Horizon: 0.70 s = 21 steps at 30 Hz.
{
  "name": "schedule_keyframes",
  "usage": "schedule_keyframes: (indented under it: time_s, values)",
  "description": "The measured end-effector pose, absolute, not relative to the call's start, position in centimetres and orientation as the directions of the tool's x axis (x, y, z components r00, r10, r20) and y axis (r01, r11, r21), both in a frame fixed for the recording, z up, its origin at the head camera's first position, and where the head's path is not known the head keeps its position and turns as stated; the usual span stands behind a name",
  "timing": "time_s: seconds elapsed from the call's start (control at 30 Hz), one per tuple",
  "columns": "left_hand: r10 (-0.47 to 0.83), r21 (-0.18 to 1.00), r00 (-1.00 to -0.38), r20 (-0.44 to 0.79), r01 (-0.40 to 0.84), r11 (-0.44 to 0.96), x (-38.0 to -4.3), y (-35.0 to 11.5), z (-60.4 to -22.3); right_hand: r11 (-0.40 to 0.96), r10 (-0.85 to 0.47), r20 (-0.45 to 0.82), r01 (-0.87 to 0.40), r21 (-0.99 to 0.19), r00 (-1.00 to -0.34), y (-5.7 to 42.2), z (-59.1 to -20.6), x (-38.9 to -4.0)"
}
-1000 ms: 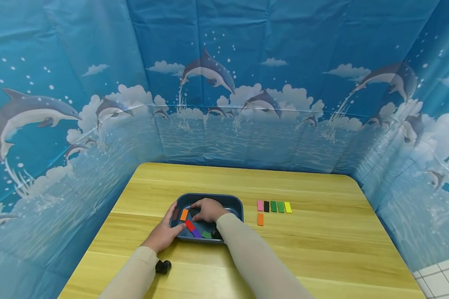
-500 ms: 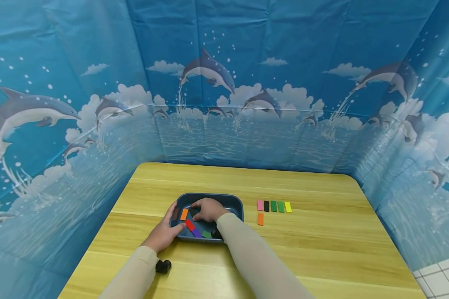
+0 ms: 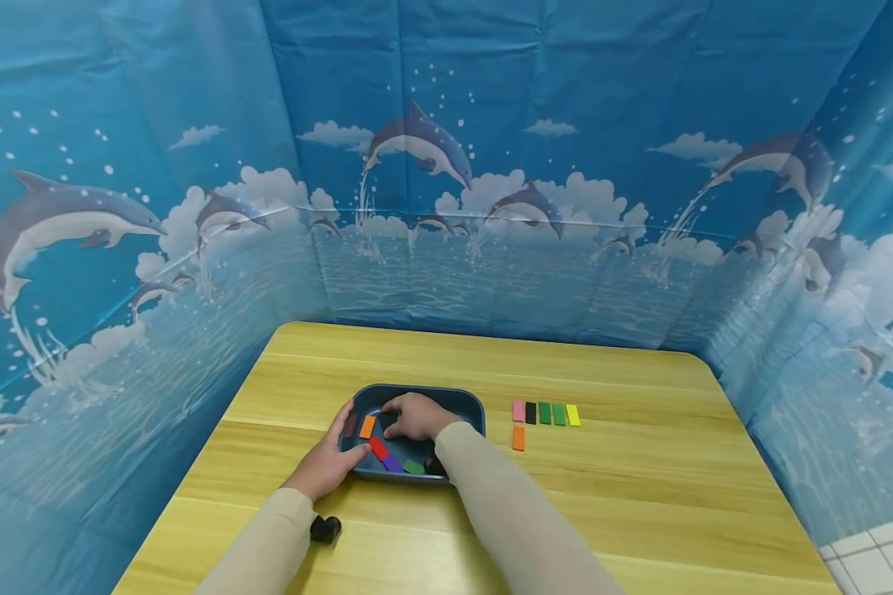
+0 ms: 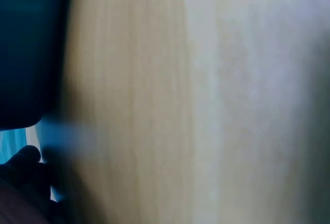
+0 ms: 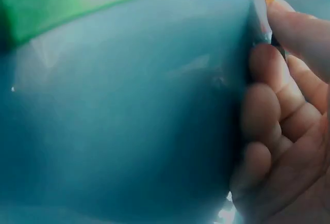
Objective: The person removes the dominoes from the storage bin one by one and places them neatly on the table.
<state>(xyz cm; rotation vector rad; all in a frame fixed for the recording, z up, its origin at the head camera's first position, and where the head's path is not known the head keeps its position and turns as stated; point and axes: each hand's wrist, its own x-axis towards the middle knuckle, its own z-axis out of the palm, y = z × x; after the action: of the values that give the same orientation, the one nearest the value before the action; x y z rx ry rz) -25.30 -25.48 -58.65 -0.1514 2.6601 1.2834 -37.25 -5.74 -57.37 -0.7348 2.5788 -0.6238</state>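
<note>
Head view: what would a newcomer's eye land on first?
Probably the blue dolphin-print curtain, which fills the background behind the table and down both sides. Next, the dark blue tray left of the table's middle, with the left hand at its left end and the right hand reaching inside. Then the bright row of five tiles right of the tray, with an orange tile just nearer.

**Eleven in Plain Sight**

One bench bears six loose: one pink tile, one black tile, two green tiles, one yellow tile, one orange tile. One tray clearly shows five: brown tile, second orange tile, red tile, purple tile, third green tile. Two hands.
</note>
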Motion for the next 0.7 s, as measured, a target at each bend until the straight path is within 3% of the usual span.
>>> schedule_keyframes:
  time_s: [0.4, 0.57, 0.7]
  values:
    - [-0.001, 0.749, -0.975, -0.221, -0.171, 0.640, -25.1, -25.6, -58.2, 0.601, -0.649, -0.145, -0.385, -0.700, -0.747, -1.2, -50.6, -37.1]
    - [0.015, 0.756, -0.974, -0.225, -0.165, 0.633, -25.1, -25.7, -57.9, 0.621, -0.597, -0.088, -0.390, -0.680, -0.798, 4.3, -47.8, -37.4]
    - [0.028, 0.752, -0.973, -0.229, -0.158, 0.640, -25.1, -25.8, -58.1, 0.668, -0.508, -0.098, -0.320, -0.672, -0.856, 9.6, -47.5, -37.4]
